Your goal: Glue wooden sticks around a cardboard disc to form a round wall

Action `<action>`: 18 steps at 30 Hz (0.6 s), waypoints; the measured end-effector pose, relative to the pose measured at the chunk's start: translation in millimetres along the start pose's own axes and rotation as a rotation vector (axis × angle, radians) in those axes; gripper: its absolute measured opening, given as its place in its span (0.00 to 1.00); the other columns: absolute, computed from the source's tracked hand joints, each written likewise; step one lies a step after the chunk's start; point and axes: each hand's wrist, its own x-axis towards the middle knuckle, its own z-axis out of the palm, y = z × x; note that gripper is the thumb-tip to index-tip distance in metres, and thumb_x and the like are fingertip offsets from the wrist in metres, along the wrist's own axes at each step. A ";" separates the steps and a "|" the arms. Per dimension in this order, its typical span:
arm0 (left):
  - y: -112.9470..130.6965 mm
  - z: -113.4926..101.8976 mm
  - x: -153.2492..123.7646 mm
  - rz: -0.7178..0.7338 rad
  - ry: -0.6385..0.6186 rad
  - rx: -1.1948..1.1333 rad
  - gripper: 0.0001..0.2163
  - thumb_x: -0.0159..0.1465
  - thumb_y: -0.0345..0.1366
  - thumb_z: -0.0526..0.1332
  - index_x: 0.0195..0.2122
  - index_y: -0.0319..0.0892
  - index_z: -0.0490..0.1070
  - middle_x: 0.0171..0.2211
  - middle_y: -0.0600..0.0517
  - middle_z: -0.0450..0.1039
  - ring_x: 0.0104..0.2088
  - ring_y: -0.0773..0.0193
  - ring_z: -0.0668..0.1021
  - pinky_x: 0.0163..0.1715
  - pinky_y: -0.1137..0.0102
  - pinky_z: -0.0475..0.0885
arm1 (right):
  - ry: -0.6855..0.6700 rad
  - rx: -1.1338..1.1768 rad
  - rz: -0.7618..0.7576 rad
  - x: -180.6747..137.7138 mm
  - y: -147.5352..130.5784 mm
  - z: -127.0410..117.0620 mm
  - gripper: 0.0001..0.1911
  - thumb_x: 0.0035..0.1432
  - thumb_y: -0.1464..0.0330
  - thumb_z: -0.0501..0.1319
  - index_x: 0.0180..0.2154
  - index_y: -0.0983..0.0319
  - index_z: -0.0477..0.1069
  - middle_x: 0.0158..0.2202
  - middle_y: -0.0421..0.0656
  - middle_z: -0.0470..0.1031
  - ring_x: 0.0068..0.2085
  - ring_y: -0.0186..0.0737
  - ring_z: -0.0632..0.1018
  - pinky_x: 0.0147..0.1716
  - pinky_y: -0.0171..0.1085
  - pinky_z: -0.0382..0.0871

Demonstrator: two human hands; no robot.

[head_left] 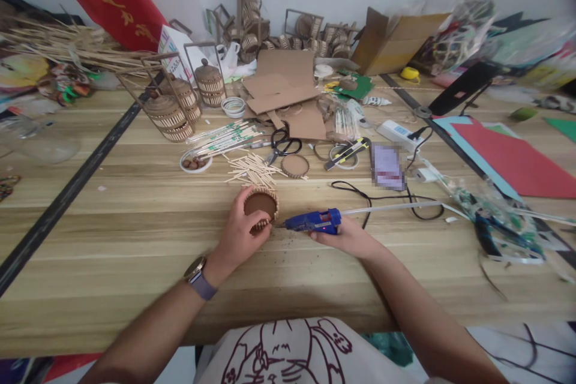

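Near the front of the table, my left hand (243,225) is closed around the near and left side of a small round basket (260,204) with a brown base and a wall of short sticks. A blue hot glue gun (315,221) is gripped in my right hand (344,239), its nozzle pointing left and close to the basket's near right edge. I cannot tell whether the nozzle touches the sticks. A white glue stick (387,207) runs out of the gun's back. Just beyond the basket lies a pile of short wooden sticks (254,169).
Behind the pile are scissors (283,145), a cardboard ring (295,165), a utility knife (346,153) and a white dish of brown balls (195,161). A phone (387,167) and black cable (369,197) lie right. Lidded stick baskets (168,114) stand left; cardboard sheets (285,87) lie behind.
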 end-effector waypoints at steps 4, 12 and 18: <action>-1.4 -0.3 0.2 0.005 0.000 0.005 0.04 0.62 0.27 0.62 0.34 0.43 0.74 0.65 0.43 0.50 0.66 0.45 0.60 0.62 0.49 0.63 | 0.040 -0.058 -0.002 -1.0 -1.1 3.8 0.16 0.57 0.57 0.62 0.41 0.62 0.76 0.37 0.43 0.80 0.37 0.41 0.79 0.39 0.38 0.74; -1.2 1.5 0.2 -0.009 0.006 0.021 0.05 0.60 0.26 0.62 0.34 0.43 0.73 0.65 0.43 0.52 0.65 0.45 0.62 0.61 0.48 0.65 | 0.095 -0.216 -0.066 -0.7 -0.5 9.9 0.14 0.59 0.59 0.60 0.39 0.61 0.77 0.36 0.45 0.81 0.36 0.43 0.80 0.38 0.39 0.74; -1.0 3.7 0.2 -0.018 -0.017 0.038 0.06 0.59 0.25 0.62 0.34 0.42 0.71 0.65 0.43 0.49 0.65 0.44 0.61 0.61 0.47 0.64 | 0.126 -0.236 -0.082 0.7 -1.6 11.6 0.12 0.59 0.60 0.60 0.38 0.61 0.76 0.36 0.45 0.81 0.36 0.43 0.80 0.37 0.39 0.74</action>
